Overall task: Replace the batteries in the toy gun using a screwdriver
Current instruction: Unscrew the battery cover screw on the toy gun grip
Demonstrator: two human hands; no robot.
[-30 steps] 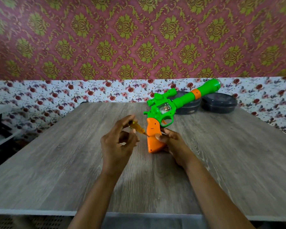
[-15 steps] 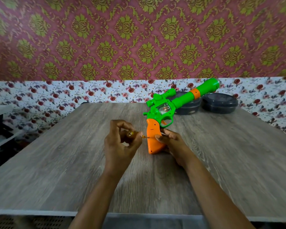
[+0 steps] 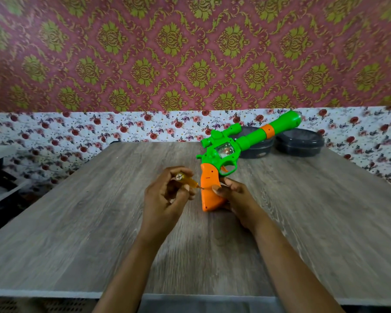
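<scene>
The gun (image 3: pixel 242 141) stood near the middle of the table (image 3: pixel 77 222). The butt of its orange grip (image 3: pixel 209 196) was down on the wood, and the green barrel slanted up and away to the right, passing in front of two dark tubs (image 3: pixel 299 143) at the far edge. The left hand (image 3: pixel 165 195) was just beside the grip on its left. Its fingers were curled and pinched the amber handle of a small screwdriver (image 3: pixel 189 181). The tool's long axis ran from the handle end, up and to the left, down and rightward to the tip, which met the grip's left face about halfway up. The screw itself was too small to make out. The right hand (image 3: pixel 235 195) gripped the grip from the opposite side, thumb across the near face and fingers wrapped behind, so it seemed to brace the gun against any push along the tool's line. The grip looked closed, so the work appeared to be at its first step, loosening the cover. The next turn would probably depend on keeping the shaft square to that left face. The tool lay at a slant, so the tip could skid off down the plastic. The left hand was the working one and the right only steadied, and the two sat close on either side of the grip with nothing else between them.
</scene>
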